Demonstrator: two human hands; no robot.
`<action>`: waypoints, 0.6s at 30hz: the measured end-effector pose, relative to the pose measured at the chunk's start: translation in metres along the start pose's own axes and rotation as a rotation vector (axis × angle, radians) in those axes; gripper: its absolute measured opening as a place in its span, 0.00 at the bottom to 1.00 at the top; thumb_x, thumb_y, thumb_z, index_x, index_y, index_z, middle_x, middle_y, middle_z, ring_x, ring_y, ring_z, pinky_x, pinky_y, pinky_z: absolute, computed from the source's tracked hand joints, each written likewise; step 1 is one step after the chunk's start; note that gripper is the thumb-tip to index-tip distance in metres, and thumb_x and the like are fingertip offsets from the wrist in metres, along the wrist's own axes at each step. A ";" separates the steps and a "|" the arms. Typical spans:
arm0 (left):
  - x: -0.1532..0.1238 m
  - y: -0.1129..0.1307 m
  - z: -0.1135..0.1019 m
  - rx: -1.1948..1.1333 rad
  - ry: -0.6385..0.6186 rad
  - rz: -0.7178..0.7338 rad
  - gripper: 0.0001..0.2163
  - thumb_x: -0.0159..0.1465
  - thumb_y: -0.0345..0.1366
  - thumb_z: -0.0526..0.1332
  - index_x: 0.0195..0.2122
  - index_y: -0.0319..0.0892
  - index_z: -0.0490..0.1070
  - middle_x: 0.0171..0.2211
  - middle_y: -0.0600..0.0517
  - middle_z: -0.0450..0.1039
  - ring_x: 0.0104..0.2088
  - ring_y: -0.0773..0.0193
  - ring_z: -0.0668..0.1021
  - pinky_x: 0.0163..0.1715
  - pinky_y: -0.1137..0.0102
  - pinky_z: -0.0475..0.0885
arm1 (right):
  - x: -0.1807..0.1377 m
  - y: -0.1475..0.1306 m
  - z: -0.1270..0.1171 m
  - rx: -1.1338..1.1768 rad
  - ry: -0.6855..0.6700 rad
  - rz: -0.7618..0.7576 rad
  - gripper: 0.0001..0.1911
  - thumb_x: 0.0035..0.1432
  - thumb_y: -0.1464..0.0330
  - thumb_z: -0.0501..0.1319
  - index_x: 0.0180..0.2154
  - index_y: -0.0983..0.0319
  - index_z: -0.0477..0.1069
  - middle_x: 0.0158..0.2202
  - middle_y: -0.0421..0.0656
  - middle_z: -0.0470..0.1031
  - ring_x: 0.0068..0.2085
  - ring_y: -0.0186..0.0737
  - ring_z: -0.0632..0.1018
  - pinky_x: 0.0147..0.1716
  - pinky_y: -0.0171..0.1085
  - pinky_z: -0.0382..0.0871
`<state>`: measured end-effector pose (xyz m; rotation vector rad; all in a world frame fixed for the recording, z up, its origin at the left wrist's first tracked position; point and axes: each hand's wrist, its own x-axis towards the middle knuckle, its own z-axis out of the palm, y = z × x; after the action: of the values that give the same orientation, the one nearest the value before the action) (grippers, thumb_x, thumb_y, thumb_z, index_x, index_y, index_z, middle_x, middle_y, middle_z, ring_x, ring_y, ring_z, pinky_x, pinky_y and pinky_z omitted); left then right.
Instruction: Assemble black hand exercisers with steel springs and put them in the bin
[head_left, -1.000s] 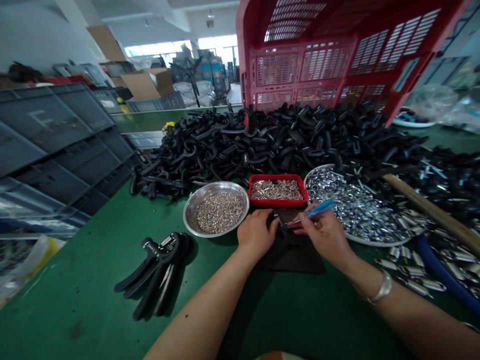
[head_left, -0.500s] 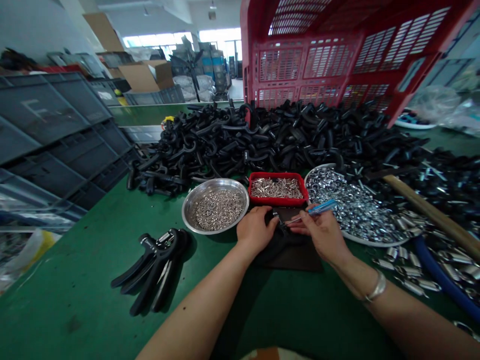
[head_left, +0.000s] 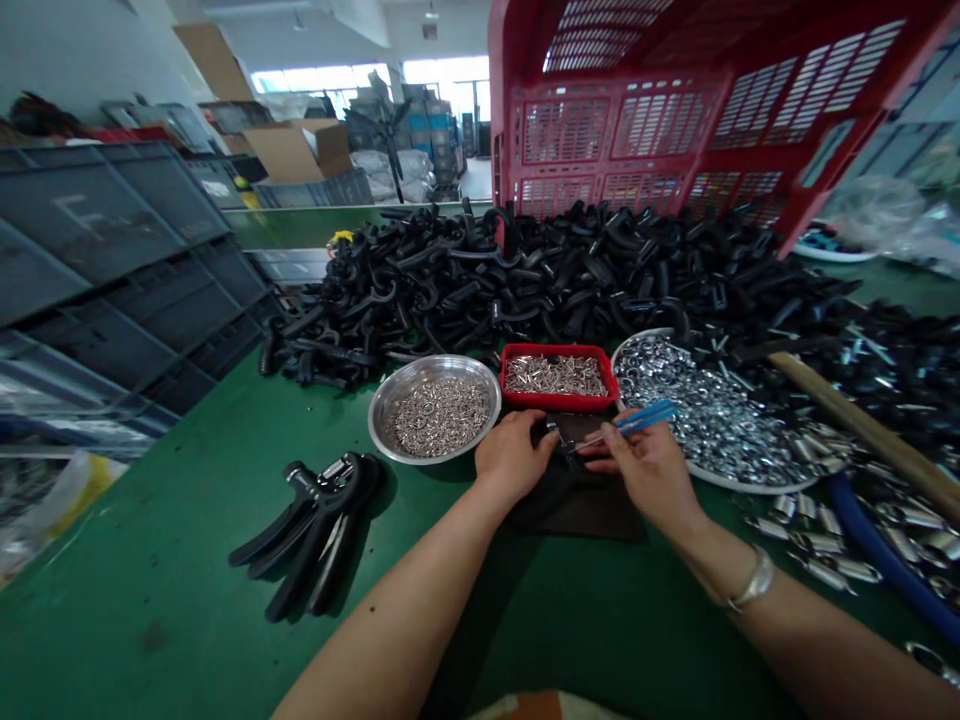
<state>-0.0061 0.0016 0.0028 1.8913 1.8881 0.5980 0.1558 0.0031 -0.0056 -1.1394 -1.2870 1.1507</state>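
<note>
Blue tool (head_left: 648,416), one, pinched in right fingers (head_left: 613,446), one black piece (head_left: 561,476) gripped by left fingers (head_left: 529,420)

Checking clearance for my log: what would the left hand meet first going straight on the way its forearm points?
Most likely the red rectangular plastic tray of small silvery metal pins, just ahead of the left hand; the gap is hard to judge in this view.

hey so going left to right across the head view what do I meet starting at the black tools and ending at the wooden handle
Black tools → bowl → red tray → blue handle → bracelet → wooden handle.
</note>
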 end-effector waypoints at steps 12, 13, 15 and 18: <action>-0.001 -0.001 0.002 0.010 0.033 0.005 0.17 0.60 0.45 0.53 0.48 0.45 0.66 0.46 0.49 0.70 0.44 0.59 0.73 0.43 0.67 0.66 | -0.012 0.003 0.006 -0.272 0.017 -0.220 0.11 0.54 0.61 0.57 0.37 0.57 0.57 0.34 0.45 0.70 0.34 0.44 0.77 0.28 0.43 0.77; -0.001 0.000 0.002 0.012 0.030 0.006 0.17 0.60 0.45 0.53 0.48 0.45 0.66 0.46 0.49 0.69 0.44 0.59 0.72 0.43 0.67 0.66 | -0.012 0.003 0.006 -0.275 0.017 -0.219 0.11 0.54 0.61 0.57 0.37 0.57 0.57 0.34 0.45 0.70 0.34 0.44 0.77 0.28 0.43 0.77; -0.001 0.000 0.001 0.020 0.028 0.011 0.17 0.60 0.45 0.53 0.48 0.45 0.66 0.46 0.49 0.69 0.44 0.59 0.72 0.43 0.67 0.66 | -0.007 0.002 0.006 -0.203 0.005 -0.151 0.13 0.54 0.61 0.57 0.37 0.57 0.55 0.32 0.43 0.70 0.31 0.42 0.77 0.27 0.42 0.77; -0.001 0.001 0.002 0.030 0.040 0.020 0.17 0.60 0.45 0.53 0.48 0.45 0.66 0.46 0.49 0.69 0.44 0.60 0.72 0.42 0.68 0.66 | 0.006 -0.001 0.005 -0.022 -0.043 0.036 0.17 0.52 0.60 0.59 0.36 0.57 0.53 0.28 0.38 0.71 0.27 0.38 0.77 0.24 0.38 0.76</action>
<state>-0.0043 0.0006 0.0018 1.9324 1.9150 0.6213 0.1511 0.0088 -0.0042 -1.1636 -1.3198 1.1964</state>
